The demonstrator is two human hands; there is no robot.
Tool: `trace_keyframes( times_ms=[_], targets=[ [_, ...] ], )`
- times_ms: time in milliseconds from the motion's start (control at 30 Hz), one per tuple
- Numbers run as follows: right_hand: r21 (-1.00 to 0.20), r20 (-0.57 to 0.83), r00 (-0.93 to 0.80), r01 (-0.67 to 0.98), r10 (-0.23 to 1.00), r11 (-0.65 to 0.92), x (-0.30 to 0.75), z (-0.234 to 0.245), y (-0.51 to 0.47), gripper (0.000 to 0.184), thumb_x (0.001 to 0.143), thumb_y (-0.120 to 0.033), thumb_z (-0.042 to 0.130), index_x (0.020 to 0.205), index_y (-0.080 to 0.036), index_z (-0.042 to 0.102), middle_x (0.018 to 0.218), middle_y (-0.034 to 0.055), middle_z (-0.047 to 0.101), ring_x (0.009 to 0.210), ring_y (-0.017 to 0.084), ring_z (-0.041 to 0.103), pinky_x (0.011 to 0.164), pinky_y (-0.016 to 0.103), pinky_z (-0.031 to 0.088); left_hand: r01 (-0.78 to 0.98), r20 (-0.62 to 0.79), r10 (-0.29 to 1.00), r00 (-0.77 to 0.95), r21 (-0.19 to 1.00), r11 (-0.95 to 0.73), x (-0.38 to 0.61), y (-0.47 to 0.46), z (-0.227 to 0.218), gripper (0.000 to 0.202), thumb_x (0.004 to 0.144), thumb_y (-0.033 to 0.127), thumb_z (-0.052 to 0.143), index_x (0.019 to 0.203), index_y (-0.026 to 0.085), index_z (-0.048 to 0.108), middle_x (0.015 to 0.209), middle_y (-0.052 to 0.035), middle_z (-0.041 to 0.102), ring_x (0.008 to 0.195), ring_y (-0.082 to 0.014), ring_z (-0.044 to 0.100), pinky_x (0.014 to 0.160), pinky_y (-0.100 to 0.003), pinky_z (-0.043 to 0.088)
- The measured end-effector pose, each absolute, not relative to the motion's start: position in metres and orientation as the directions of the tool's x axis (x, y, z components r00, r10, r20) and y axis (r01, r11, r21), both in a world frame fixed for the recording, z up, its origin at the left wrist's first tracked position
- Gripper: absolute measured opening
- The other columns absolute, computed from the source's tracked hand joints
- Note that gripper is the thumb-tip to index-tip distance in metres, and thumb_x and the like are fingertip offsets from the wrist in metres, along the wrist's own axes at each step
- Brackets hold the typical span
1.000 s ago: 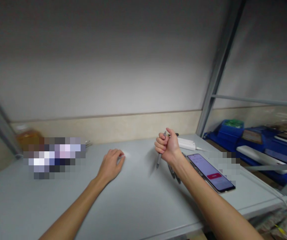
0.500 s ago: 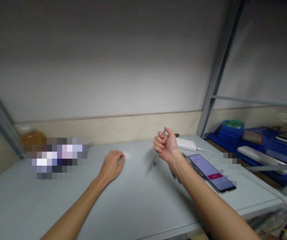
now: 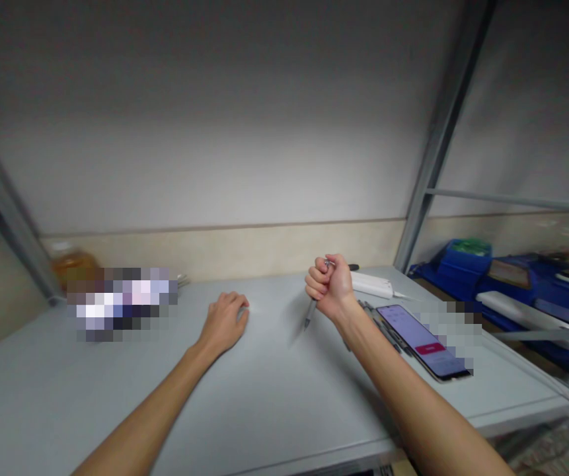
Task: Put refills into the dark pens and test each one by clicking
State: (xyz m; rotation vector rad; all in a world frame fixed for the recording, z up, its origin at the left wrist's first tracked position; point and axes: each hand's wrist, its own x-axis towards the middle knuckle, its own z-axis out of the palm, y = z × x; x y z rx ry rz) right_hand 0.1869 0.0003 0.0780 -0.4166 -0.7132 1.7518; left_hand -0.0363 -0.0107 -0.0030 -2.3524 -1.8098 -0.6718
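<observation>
My right hand (image 3: 330, 285) is closed in a fist around a grey pen (image 3: 308, 315). The pen slants with its tip down, a little above the table (image 3: 264, 396). My thumb lies at the pen's top end, and the fingers hide its middle. On the table to the left rests my left hand (image 3: 225, 322), palm down, with loosely bent fingers and the thumb apart; I see nothing in it. Several dark pens (image 3: 388, 330) lie beside my right forearm, partly covered by it. Right of them is a phone (image 3: 420, 340) with a lit screen.
A white power strip (image 3: 371, 285) lies behind my right hand. At the left back stand a bottle of amber liquid (image 3: 73, 264) and a blurred-out item (image 3: 125, 301). Metal frame posts (image 3: 420, 198) rise at both sides. Beyond the right post are blue boxes (image 3: 462, 261).
My right thumb has come down onto the pen's top end, which showed more before. The view has shifted slightly. My left hand stays on the table.
</observation>
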Motion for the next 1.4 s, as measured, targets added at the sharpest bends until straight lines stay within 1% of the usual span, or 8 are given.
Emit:
trace_keyframes(
  times_ms=[533, 633, 800, 933, 1067, 1233, 1300, 1400],
  targets=[
    [-0.776, 0.107, -0.234, -0.627, 0.966, -0.066, 0.182, 0.066, 0.006, 0.030, 0.075, -0.040, 0.036, 0.052, -0.021, 0.031, 0.039, -0.0099, 0.016, 0.033, 0.005, 0.007, 0.030, 0.017, 0.008, 0.997, 0.248, 0.968, 0.040, 0.052, -0.054, -0.041, -0.013, -0.001, 0.029, 0.081, 0.030, 0.041, 0.104, 0.017, 0.052, 0.106, -0.0145, 0.052, 0.104, -0.0306, 0.042, 0.077, -0.046, 0.040],
    [-0.884, 0.100, -0.182, -0.467, 0.978, 0.003, 0.176, 0.059, 0.009, 0.032, 0.075, -0.046, 0.039, 0.056, -0.021, 0.038, 0.040, -0.0103, 0.020, 0.032, 0.005, 0.010, 0.031, 0.017, 0.009, 0.999, 0.237, 0.971, 0.018, 0.045, -0.030, -0.042, -0.014, 0.001, 0.031, 0.081, 0.031, 0.040, 0.107, 0.017, 0.051, 0.107, -0.0152, 0.052, 0.105, -0.0315, 0.042, 0.077, -0.047, 0.041],
    [-0.961, 0.267, -0.079, 0.045, 0.960, 0.271, 0.170, 0.043, 0.015, 0.012, 0.074, -0.028, 0.046, 0.072, -0.019, 0.054, 0.049, -0.0058, 0.041, 0.037, 0.007, 0.034, 0.036, 0.019, 0.024, 0.998, 0.190, 0.980, -0.052, 0.040, 0.045, -0.047, -0.016, 0.007, 0.034, 0.078, 0.022, 0.037, 0.110, 0.016, 0.048, 0.110, -0.0168, 0.050, 0.107, -0.0333, 0.042, 0.074, -0.049, 0.043],
    [-0.784, 0.312, -0.164, 0.512, 0.936, 0.351, 0.171, 0.029, 0.017, 0.009, 0.072, -0.018, 0.050, 0.067, -0.018, 0.057, 0.053, 0.0004, 0.052, 0.049, 0.013, 0.050, 0.049, 0.023, 0.034, 0.993, 0.112, 0.988, -0.108, 0.056, 0.103, -0.050, -0.017, 0.010, 0.036, 0.076, 0.018, 0.037, 0.111, 0.015, 0.047, 0.114, -0.0183, 0.049, 0.108, -0.0340, 0.042, 0.072, -0.047, 0.045],
    [-0.389, 0.234, -0.157, 0.889, 0.959, 0.241, 0.178, 0.017, 0.016, 0.015, 0.076, -0.019, 0.049, 0.079, -0.014, 0.063, 0.083, 0.0145, 0.065, 0.081, 0.022, 0.059, 0.068, 0.029, 0.040, 0.995, 0.045, 0.994, -0.100, 0.007, 0.100, -0.050, -0.016, 0.011, 0.034, 0.078, 0.015, 0.035, 0.109, 0.012, 0.049, 0.111, -0.0185, 0.051, 0.103, -0.0318, 0.048, 0.073, -0.043, 0.045],
    [-0.087, 0.138, -0.064, 0.993, 0.988, 0.077, 0.196, 0.009, 0.016, 0.028, 0.083, -0.018, 0.039, 0.098, -0.009, 0.062, 0.099, 0.0197, 0.061, 0.093, 0.028, 0.056, 0.074, 0.036, 0.041, 0.998, 0.028, 0.998, -0.054, -0.036, 0.055, -0.049, -0.014, 0.011, 0.034, 0.078, 0.010, 0.033, 0.106, 0.011, 0.051, 0.104, -0.0169, 0.056, 0.095, -0.0274, 0.056, 0.073, -0.036, 0.044],
    [-0.045, 0.182, -0.023, 0.999, 0.983, 0.031, 0.204, 0.009, 0.015, 0.027, 0.082, -0.020, 0.044, 0.098, -0.010, 0.062, 0.101, 0.0193, 0.059, 0.099, 0.030, 0.051, 0.078, 0.040, 0.039, 0.999, 0.031, 0.999, -0.037, -0.024, 0.038, -0.050, -0.013, 0.010, 0.033, 0.078, 0.010, 0.035, 0.106, 0.011, 0.052, 0.103, -0.0170, 0.057, 0.093, -0.0267, 0.057, 0.073, -0.035, 0.044],
    [-0.103, 0.375, 0.006, 0.994, 0.927, 0.035, 0.210, 0.013, 0.012, 0.033, 0.078, -0.030, 0.052, 0.107, -0.014, 0.059, 0.112, 0.0174, 0.050, 0.105, 0.032, 0.043, 0.079, 0.042, 0.039, 1.000, 0.036, 0.999, -0.024, -0.003, 0.024, -0.052, -0.011, 0.008, 0.033, 0.076, 0.011, 0.039, 0.106, 0.011, 0.052, 0.104, -0.0175, 0.058, 0.093, -0.0265, 0.058, 0.073, -0.034, 0.043]
  ],
)
